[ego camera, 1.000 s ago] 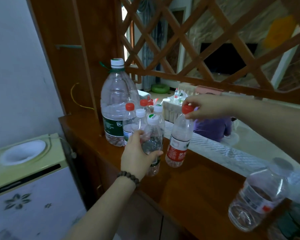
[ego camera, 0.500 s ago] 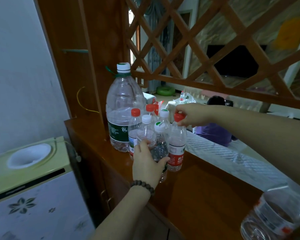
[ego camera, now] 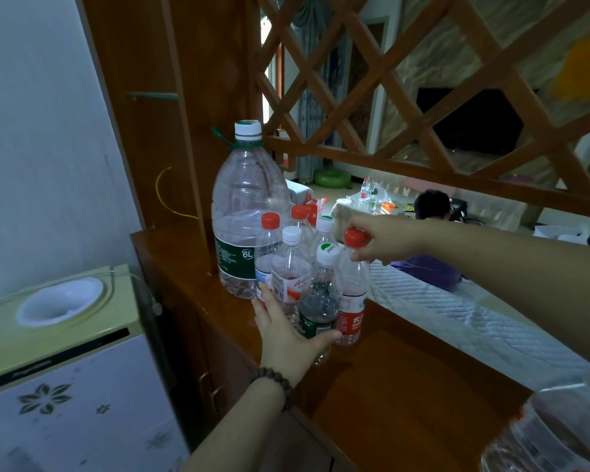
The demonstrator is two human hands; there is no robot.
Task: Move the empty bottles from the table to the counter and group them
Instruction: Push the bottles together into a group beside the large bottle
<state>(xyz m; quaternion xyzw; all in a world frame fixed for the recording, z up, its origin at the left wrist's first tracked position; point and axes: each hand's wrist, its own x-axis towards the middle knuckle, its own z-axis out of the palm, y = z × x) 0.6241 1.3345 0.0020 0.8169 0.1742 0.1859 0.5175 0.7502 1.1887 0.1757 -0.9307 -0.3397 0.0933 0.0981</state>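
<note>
Head view: clear ribbed plastic bottles (ego camera: pixel 322 301)

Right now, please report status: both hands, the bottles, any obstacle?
Left hand grips green-labelled clear plastic bottle. Right hand pinches cap of red-labelled clear plastic bottle. Both upright in cluster beside large 6L plastic bottle. No obstacle seen.

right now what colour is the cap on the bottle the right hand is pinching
Red. The cap under the right hand shows best in the head view.
</note>
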